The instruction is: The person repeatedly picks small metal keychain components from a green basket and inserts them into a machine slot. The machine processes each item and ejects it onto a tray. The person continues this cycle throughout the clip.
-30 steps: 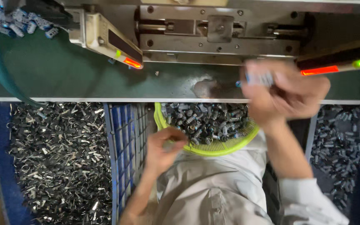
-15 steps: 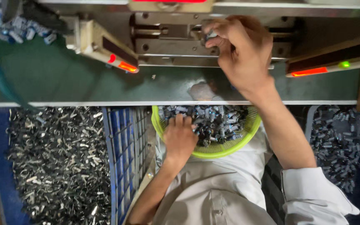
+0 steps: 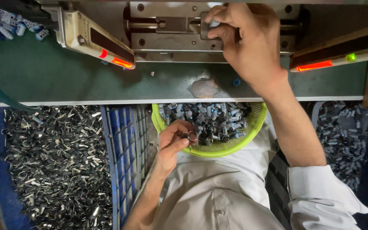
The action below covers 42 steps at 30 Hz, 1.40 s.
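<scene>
My right hand (image 3: 243, 40) reaches up to the metal fixture (image 3: 171, 25) of a press at the top of the view. Its thumb and fingertips pinch a small pale part (image 3: 214, 23) at the fixture's slot. My left hand (image 3: 173, 142) sits at the near rim of a yellow-green basket (image 3: 218, 149) on my lap. The fingers close on a small metal ring (image 3: 192, 136). The basket holds several small dark cylindrical parts (image 3: 218, 121).
A green work surface (image 3: 64, 76) runs under the press, with its front edge above the basket. Two sensor bars with red lights (image 3: 118, 61) (image 3: 316, 66) flank the fixture. A blue crate (image 3: 122, 157) of metal clips (image 3: 52, 162) stands left; more parts (image 3: 341, 136) lie at the right.
My right hand moved from the table edge up to the fixture and now pinches the part at the slot. My left hand lifted from the basket's parts holding a small ring.
</scene>
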Each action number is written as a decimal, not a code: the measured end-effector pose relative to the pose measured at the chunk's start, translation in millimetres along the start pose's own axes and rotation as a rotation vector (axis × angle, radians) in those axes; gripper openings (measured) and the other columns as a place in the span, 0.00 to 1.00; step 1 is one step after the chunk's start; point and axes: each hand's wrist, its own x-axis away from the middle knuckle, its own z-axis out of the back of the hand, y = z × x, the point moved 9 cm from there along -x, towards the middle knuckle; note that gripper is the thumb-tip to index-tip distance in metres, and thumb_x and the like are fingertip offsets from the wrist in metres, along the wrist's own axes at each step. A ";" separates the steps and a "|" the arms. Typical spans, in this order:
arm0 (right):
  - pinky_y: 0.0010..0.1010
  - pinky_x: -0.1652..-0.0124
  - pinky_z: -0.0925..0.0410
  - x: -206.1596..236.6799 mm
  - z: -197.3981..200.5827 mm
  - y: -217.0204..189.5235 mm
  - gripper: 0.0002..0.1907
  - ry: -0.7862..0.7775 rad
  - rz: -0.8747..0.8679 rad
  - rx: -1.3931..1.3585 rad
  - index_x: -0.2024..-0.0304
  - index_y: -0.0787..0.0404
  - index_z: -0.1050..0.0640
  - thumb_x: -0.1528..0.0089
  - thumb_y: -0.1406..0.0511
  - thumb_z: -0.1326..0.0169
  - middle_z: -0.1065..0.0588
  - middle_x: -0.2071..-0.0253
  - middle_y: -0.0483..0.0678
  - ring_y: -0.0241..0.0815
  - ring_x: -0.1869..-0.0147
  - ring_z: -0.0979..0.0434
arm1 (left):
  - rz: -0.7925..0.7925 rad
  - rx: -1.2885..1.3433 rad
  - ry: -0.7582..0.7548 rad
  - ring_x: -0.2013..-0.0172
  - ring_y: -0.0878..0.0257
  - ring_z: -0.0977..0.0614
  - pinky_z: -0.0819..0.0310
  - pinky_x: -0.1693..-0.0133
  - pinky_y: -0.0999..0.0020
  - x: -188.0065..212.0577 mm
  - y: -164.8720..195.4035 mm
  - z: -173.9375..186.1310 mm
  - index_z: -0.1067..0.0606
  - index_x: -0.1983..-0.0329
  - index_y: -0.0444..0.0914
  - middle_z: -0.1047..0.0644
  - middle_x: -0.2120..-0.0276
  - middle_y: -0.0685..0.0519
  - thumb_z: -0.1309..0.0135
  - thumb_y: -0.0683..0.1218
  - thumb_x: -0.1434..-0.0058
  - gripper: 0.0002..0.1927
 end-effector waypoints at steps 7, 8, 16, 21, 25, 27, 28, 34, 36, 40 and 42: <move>0.40 0.40 0.31 68.5 -10.1 -60.5 0.15 -0.001 -0.001 -0.305 0.53 0.62 0.28 0.35 0.59 0.45 0.22 0.55 0.51 0.54 0.50 0.18 | -0.132 0.115 -0.033 0.62 0.54 0.19 0.24 0.57 0.62 6.5 33.3 -11.9 0.32 0.65 0.30 0.25 0.56 0.44 0.46 0.44 0.54 0.16; 0.43 0.42 0.33 93.3 -31.7 -55.3 0.19 -0.108 -0.168 -0.410 0.50 0.67 0.28 0.35 0.59 0.45 0.23 0.52 0.57 0.58 0.47 0.21 | -0.174 0.006 -0.089 0.62 0.55 0.19 0.24 0.57 0.63 7.3 41.3 -18.2 0.32 0.65 0.31 0.25 0.56 0.44 0.46 0.45 0.51 0.15; 0.28 0.52 0.24 211.6 -78.7 -38.5 0.18 0.136 -0.536 -0.497 0.56 0.65 0.23 0.46 0.79 0.34 0.20 0.54 0.50 0.40 0.51 0.18 | -0.293 -0.442 -0.084 0.59 0.58 0.19 0.26 0.53 0.66 7.2 80.4 -46.5 0.29 0.51 0.32 0.23 0.60 0.47 0.45 0.41 0.41 0.16; 0.28 0.52 0.24 243.9 -80.0 -17.8 0.17 0.408 -0.785 -0.882 0.53 0.64 0.31 0.38 0.76 0.37 0.21 0.53 0.54 0.41 0.48 0.19 | -0.397 -0.726 -0.062 0.68 0.60 0.16 0.23 0.63 0.68 0.6 98.7 -63.6 0.25 0.58 0.34 0.21 0.68 0.50 0.40 0.38 0.40 0.09; 0.26 0.55 0.27 262.8 -92.9 -12.4 0.16 0.406 -0.944 -1.088 0.52 0.64 0.31 0.37 0.70 0.37 0.20 0.55 0.57 0.41 0.50 0.19 | -0.741 -0.876 -0.029 0.64 0.53 0.18 0.23 0.61 0.64 16.5 113.0 -74.6 0.25 0.58 0.36 0.21 0.64 0.49 0.42 0.32 0.44 0.12; 0.27 0.54 0.26 263.9 -99.3 -14.5 0.17 0.368 -0.971 -1.142 0.53 0.64 0.31 0.37 0.68 0.36 0.20 0.56 0.56 0.42 0.51 0.18 | -0.956 -1.050 -0.070 0.67 0.52 0.20 0.25 0.63 0.61 26.9 112.8 -85.2 0.25 0.58 0.33 0.22 0.64 0.47 0.45 0.32 0.48 0.14; 0.29 0.53 0.25 261.0 -101.7 -17.0 0.17 0.341 -0.949 -1.166 0.54 0.64 0.31 0.37 0.68 0.36 0.20 0.57 0.56 0.43 0.51 0.18 | -1.069 -1.137 -0.086 0.68 0.51 0.21 0.25 0.65 0.59 32.9 112.7 -90.5 0.25 0.59 0.32 0.23 0.64 0.47 0.46 0.31 0.50 0.15; 0.32 0.64 0.29 255.1 -118.9 -6.6 0.12 0.457 -1.067 -1.503 0.59 0.59 0.32 0.35 0.74 0.42 0.25 0.70 0.50 0.46 0.63 0.22 | -1.176 -1.648 -0.179 0.63 0.53 0.22 0.21 0.59 0.58 55.6 118.1 -111.5 0.23 0.54 0.31 0.24 0.59 0.44 0.40 0.38 0.40 0.11; 0.32 0.67 0.31 257.6 -119.7 -0.7 0.13 0.508 -1.163 -1.594 0.60 0.59 0.33 0.36 0.78 0.45 0.27 0.72 0.49 0.45 0.67 0.25 | -1.109 -1.388 -0.253 0.62 0.53 0.22 0.22 0.58 0.56 77.2 134.8 -108.4 0.23 0.55 0.33 0.24 0.59 0.45 0.40 0.40 0.43 0.12; 0.37 0.66 0.30 219.2 -84.4 6.7 0.15 0.400 -1.045 -1.360 0.62 0.58 0.33 0.40 0.81 0.48 0.27 0.70 0.52 0.48 0.66 0.25 | -0.980 -1.171 0.254 0.64 0.54 0.24 0.35 0.56 0.51 69.3 139.0 -65.6 0.26 0.68 0.42 0.24 0.65 0.54 0.46 0.36 0.50 0.09; 0.40 0.66 0.27 152.6 -37.9 7.9 0.15 0.333 -0.616 -0.921 0.69 0.59 0.29 0.35 0.83 0.52 0.27 0.72 0.49 0.49 0.67 0.23 | -0.795 -1.063 0.360 0.60 0.55 0.22 0.31 0.54 0.59 50.6 118.5 -36.0 0.26 0.65 0.37 0.21 0.61 0.52 0.46 0.36 0.45 0.06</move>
